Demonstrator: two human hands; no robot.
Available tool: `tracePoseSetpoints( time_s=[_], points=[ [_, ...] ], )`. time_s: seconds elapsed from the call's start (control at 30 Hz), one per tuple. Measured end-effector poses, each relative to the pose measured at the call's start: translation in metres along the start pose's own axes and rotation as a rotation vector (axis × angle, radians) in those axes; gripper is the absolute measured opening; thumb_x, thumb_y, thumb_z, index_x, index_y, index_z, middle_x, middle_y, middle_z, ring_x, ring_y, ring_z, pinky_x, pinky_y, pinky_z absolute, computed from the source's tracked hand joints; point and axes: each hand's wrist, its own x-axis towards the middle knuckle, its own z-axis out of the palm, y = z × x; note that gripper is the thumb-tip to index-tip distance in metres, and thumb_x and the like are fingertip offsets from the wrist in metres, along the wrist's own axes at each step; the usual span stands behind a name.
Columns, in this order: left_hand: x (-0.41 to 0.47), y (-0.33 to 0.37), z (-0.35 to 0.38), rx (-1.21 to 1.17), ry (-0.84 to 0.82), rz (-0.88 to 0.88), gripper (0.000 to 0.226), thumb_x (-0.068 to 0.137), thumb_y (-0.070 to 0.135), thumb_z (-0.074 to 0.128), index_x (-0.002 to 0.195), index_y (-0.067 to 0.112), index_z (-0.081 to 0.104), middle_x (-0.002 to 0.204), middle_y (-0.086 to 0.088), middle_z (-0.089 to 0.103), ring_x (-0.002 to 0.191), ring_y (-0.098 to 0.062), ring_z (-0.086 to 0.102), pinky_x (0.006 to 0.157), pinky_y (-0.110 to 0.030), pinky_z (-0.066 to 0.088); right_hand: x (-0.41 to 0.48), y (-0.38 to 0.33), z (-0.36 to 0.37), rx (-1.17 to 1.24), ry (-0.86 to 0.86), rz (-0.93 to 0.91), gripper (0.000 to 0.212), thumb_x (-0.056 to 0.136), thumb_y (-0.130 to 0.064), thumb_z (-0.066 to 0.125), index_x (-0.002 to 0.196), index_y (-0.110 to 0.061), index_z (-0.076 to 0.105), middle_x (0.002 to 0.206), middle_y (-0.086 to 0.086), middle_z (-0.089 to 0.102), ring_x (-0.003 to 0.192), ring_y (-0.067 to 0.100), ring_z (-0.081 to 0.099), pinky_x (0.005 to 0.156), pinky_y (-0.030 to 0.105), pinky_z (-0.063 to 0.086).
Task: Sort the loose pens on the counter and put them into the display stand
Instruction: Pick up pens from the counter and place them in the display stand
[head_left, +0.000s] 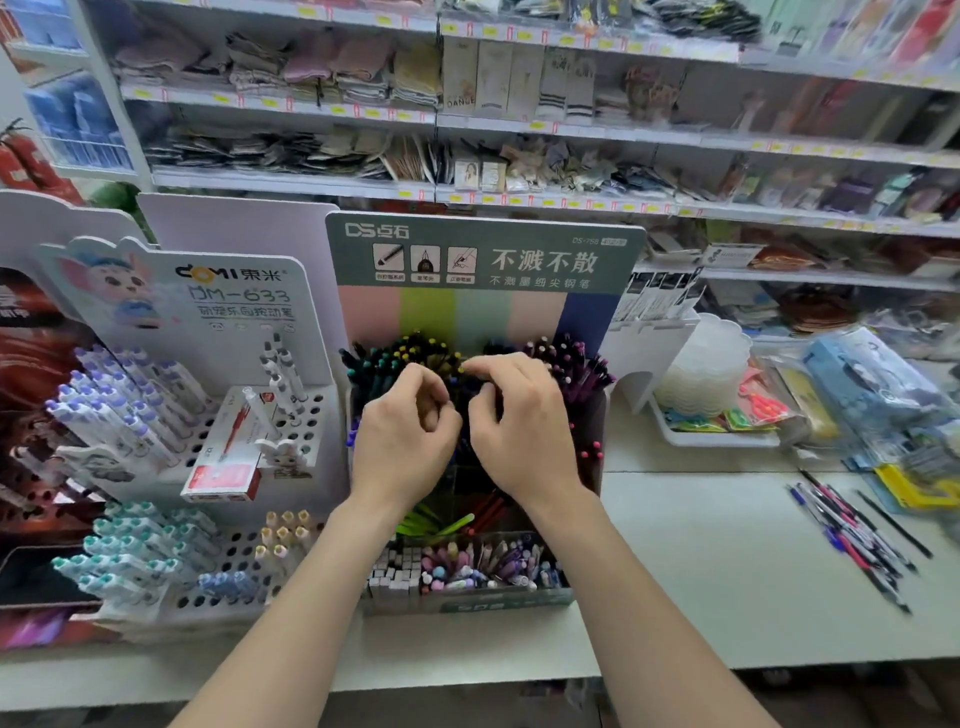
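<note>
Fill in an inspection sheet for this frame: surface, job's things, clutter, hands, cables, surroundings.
Surface: white counter, partly bare on the right.
Job's things: loose pens lie in a scattered bunch at the counter's right end; green-headed display stand at centre, its rear compartments packed with dark pens.
Clutter: red pen box lying on the white holed stand at left; packaged goods heaped at far right.
Hands: left hand and right hand both over the display stand's pens, fingers curled; whether either holds a pen cannot be told.
Cables: nothing seen.
Surroundings: shop shelves of folded textiles behind.
</note>
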Motion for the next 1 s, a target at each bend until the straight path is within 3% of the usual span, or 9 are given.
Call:
tracePoseSetpoints(
  time_s=[0.17, 0.27, 0.4, 0.53, 0.67, 0.9, 1.0],
  points=[
    [-0.023, 0.023, 0.033, -0.088, -0.405, 0.061, 0.011, 0.095, 0.024, 0.071, 0.089, 0.033, 0.068, 0.074, 0.008, 0.068, 0.070, -0.011, 0.064, 0.064, -0.026, 0.051, -0.056, 0.020, -0.043, 0.199, 0.110, 0.437, 0.028, 0.096, -0.006, 0.060, 0.109, -0.024, 0.078, 0.096, -0.014, 0.076, 0.095, 0.002, 0.070, 0.084, 0.019, 0.054],
    [-0.037, 0.038, 0.063, -0.065, -0.651, 0.164, 0.009, 0.099, 0.025, 0.066, 0.096, 0.031, 0.072, 0.076, 0.011, 0.069, 0.072, -0.007, 0.063, 0.066, -0.023, 0.047, -0.086, 0.056, -0.075, 0.229, 0.100, 0.706, 0.028, 0.096, -0.012, 0.058, 0.100, -0.033, 0.077, 0.089, -0.010, 0.078, 0.088, 0.007, 0.073, 0.084, 0.033, 0.060],
    [-0.054, 0.067, 0.107, 0.004, -0.829, 0.235, 0.014, 0.100, 0.027, 0.059, 0.103, 0.033, 0.072, 0.082, 0.013, 0.071, 0.072, -0.005, 0.064, 0.072, -0.035, 0.056, -0.124, 0.104, -0.120, 0.158, -0.172, 1.003, 0.022, 0.095, -0.022, 0.058, 0.101, -0.032, 0.077, 0.087, -0.006, 0.079, 0.088, 0.014, 0.074, 0.089, 0.040, 0.061],
    [-0.061, 0.099, 0.164, 0.102, -0.921, 0.297, 0.018, 0.102, 0.030, 0.054, 0.108, 0.035, 0.070, 0.095, 0.017, 0.067, 0.081, -0.003, 0.062, 0.081, -0.040, 0.057, -0.149, 0.155, -0.157, 0.100, -0.194, 1.049, 0.025, 0.095, -0.025, 0.056, 0.106, -0.032, 0.076, 0.092, -0.004, 0.077, 0.089, 0.017, 0.073, 0.074, 0.034, 0.060],
    [-0.065, 0.132, 0.251, 0.158, -1.029, 0.365, 0.020, 0.103, 0.031, 0.054, 0.116, 0.032, 0.070, 0.109, 0.009, 0.063, 0.094, -0.011, 0.062, 0.090, -0.042, 0.055, -0.162, 0.226, -0.194, 0.070, -0.196, 1.060, 0.027, 0.097, -0.024, 0.055, 0.116, -0.028, 0.074, 0.095, -0.004, 0.074, 0.089, 0.011, 0.068, 0.069, 0.029, 0.052],
    [-0.088, 0.197, 0.422, 0.272, -1.127, 0.274, 0.031, 0.104, 0.034, 0.057, 0.134, 0.030, 0.061, 0.132, 0.001, 0.054, 0.121, -0.019, 0.057, 0.107, -0.042, 0.050, -0.198, 0.373, -0.271, 0.048, -0.257, 1.090, 0.035, 0.102, -0.022, 0.052, 0.134, -0.027, 0.062, 0.107, -0.005, 0.066, 0.104, 0.013, 0.064, 0.089, 0.037, 0.056],
    [-0.097, 0.213, 0.483, 0.353, -1.157, 0.223, 0.040, 0.104, 0.033, 0.057, 0.143, 0.026, 0.055, 0.143, -0.003, 0.049, 0.132, -0.023, 0.051, 0.112, -0.043, 0.046, -0.210, 0.437, -0.301, -0.035, -0.332, 1.055, 0.044, 0.102, -0.024, 0.056, 0.146, -0.023, 0.053, 0.132, 0.002, 0.063, 0.120, 0.020, 0.061, 0.099, 0.039, 0.053]
  ],
)
